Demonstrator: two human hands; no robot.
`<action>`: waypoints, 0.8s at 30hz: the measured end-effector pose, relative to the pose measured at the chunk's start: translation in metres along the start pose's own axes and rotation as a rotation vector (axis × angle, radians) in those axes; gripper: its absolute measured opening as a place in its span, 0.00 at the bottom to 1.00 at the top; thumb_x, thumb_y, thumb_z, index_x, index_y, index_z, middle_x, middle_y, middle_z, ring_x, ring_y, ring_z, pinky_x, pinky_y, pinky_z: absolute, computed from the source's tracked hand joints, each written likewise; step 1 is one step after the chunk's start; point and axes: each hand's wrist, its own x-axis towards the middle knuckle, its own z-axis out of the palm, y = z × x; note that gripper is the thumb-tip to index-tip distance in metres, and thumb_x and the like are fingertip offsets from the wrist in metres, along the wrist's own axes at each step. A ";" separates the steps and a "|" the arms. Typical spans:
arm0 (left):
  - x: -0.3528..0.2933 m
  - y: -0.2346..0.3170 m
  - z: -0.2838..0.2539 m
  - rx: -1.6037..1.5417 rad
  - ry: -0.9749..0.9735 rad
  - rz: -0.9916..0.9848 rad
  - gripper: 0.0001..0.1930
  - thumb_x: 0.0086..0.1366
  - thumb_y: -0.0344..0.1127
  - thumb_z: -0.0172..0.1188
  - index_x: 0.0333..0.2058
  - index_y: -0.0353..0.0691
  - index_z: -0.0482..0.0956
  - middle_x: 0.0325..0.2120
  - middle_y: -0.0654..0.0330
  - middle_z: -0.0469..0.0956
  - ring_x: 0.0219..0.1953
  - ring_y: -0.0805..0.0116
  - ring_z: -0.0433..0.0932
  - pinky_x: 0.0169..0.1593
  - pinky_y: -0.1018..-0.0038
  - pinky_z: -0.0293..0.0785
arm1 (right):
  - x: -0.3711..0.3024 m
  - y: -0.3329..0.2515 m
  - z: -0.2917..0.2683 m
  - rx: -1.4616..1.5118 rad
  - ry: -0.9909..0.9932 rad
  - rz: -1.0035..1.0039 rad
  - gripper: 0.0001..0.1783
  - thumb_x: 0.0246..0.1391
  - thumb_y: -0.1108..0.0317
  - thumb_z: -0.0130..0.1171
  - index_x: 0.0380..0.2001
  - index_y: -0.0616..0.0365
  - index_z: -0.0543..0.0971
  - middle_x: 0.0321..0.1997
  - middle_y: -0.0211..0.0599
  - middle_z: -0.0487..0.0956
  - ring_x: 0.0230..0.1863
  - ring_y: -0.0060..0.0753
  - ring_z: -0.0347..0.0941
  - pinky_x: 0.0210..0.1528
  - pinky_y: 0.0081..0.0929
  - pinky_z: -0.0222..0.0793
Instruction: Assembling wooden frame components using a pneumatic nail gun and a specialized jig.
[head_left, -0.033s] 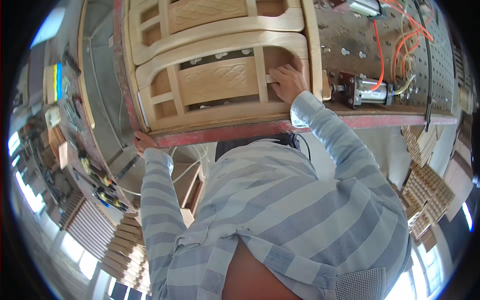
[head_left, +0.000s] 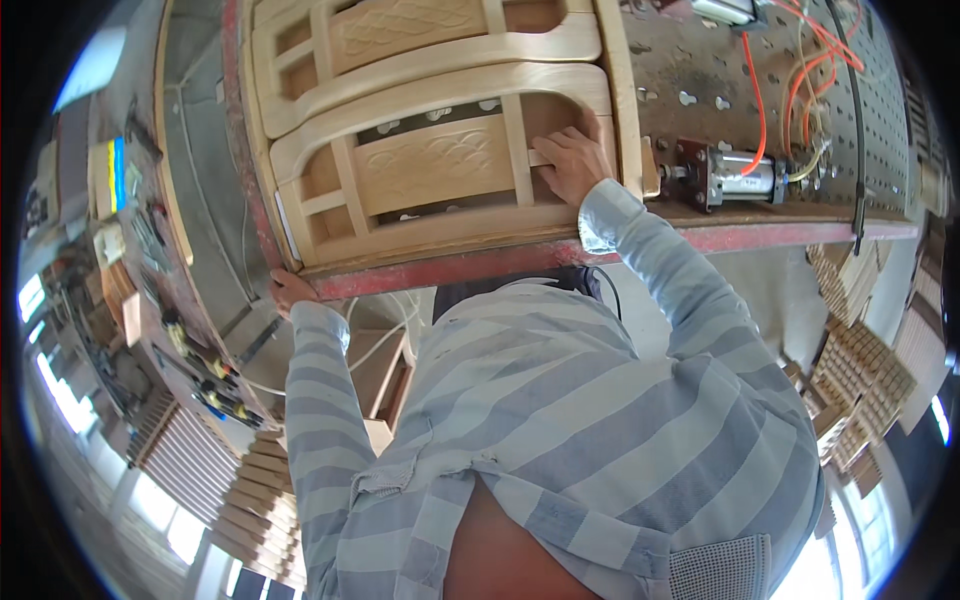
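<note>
A carved, pale wooden frame panel (head_left: pixel 430 165) lies flat on the press bed, its curved top rail facing a second similar panel (head_left: pixel 410 35) beyond it. My right hand (head_left: pixel 575 165) is at the panel's right side, fingers bent around the short crosspiece beside the upright slat (head_left: pixel 518 150); the fingertips are partly hidden. At the near left corner, my left hand (head_left: pixel 292 290) is closed over the red metal rail (head_left: pixel 430 275) that edges the bed. Its fingers are only partly visible.
Right of the panels, a pneumatic cylinder (head_left: pixel 745 180) faces a wooden side strip (head_left: pixel 622 100). Orange air hoses (head_left: pixel 760 110) run over the perforated metal plate (head_left: pixel 875 150). Stacked wooden pieces stand at lower left (head_left: pixel 255 510) and right (head_left: pixel 865 365). Tools (head_left: pixel 215 385) lie on the left.
</note>
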 end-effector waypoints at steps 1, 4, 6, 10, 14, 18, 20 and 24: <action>-0.001 -0.003 -0.001 -0.008 0.005 -0.002 0.32 0.66 0.58 0.34 0.47 0.38 0.78 0.45 0.46 0.79 0.45 0.38 0.75 0.52 0.55 0.68 | 0.001 0.001 0.002 0.001 -0.004 -0.007 0.17 0.43 0.65 0.63 0.39 0.51 0.78 0.35 0.29 0.80 0.40 0.38 0.73 0.69 0.50 0.44; 0.001 -0.005 0.000 0.007 0.001 0.024 0.32 0.66 0.58 0.34 0.47 0.38 0.78 0.46 0.46 0.79 0.45 0.38 0.74 0.53 0.54 0.67 | 0.000 0.001 0.004 0.004 -0.004 0.011 0.16 0.42 0.64 0.64 0.38 0.50 0.78 0.34 0.28 0.79 0.39 0.37 0.73 0.70 0.53 0.41; 0.004 -0.006 0.000 0.037 -0.009 0.021 0.32 0.66 0.58 0.34 0.48 0.38 0.78 0.46 0.46 0.79 0.45 0.37 0.74 0.53 0.54 0.67 | 0.003 0.000 0.001 -0.002 -0.016 0.001 0.15 0.42 0.64 0.64 0.37 0.48 0.78 0.33 0.28 0.79 0.40 0.36 0.73 0.71 0.55 0.39; 0.009 -0.011 0.002 0.049 0.002 0.043 0.32 0.67 0.57 0.33 0.48 0.38 0.77 0.47 0.46 0.78 0.45 0.36 0.74 0.52 0.53 0.67 | 0.004 -0.001 -0.002 -0.024 -0.056 0.005 0.14 0.41 0.65 0.64 0.35 0.48 0.78 0.33 0.27 0.79 0.40 0.36 0.73 0.72 0.57 0.36; 0.008 -0.009 0.001 0.039 0.020 0.052 0.32 0.67 0.57 0.33 0.49 0.38 0.77 0.47 0.45 0.78 0.45 0.36 0.74 0.52 0.52 0.67 | 0.006 -0.003 -0.003 -0.037 -0.102 0.024 0.14 0.40 0.66 0.64 0.35 0.48 0.77 0.34 0.28 0.79 0.41 0.36 0.73 0.72 0.57 0.36; 0.002 -0.006 0.000 0.030 0.030 0.042 0.32 0.67 0.57 0.32 0.49 0.38 0.77 0.47 0.45 0.78 0.44 0.36 0.74 0.52 0.52 0.67 | 0.004 -0.009 0.006 -0.007 -0.123 0.085 0.15 0.40 0.68 0.63 0.36 0.50 0.77 0.35 0.29 0.80 0.42 0.38 0.73 0.71 0.53 0.43; 0.001 -0.005 -0.001 0.039 0.019 0.033 0.33 0.67 0.58 0.32 0.49 0.38 0.77 0.47 0.45 0.78 0.44 0.35 0.73 0.52 0.52 0.67 | 0.001 -0.018 0.014 0.044 0.032 0.136 0.11 0.41 0.68 0.60 0.32 0.51 0.77 0.33 0.31 0.80 0.41 0.39 0.73 0.68 0.49 0.48; 0.000 -0.006 -0.001 0.025 -0.018 0.029 0.33 0.67 0.58 0.32 0.48 0.38 0.77 0.46 0.45 0.78 0.44 0.35 0.74 0.52 0.52 0.67 | 0.003 -0.026 0.018 0.107 0.185 0.157 0.07 0.43 0.69 0.57 0.30 0.52 0.77 0.32 0.33 0.80 0.40 0.41 0.73 0.63 0.43 0.54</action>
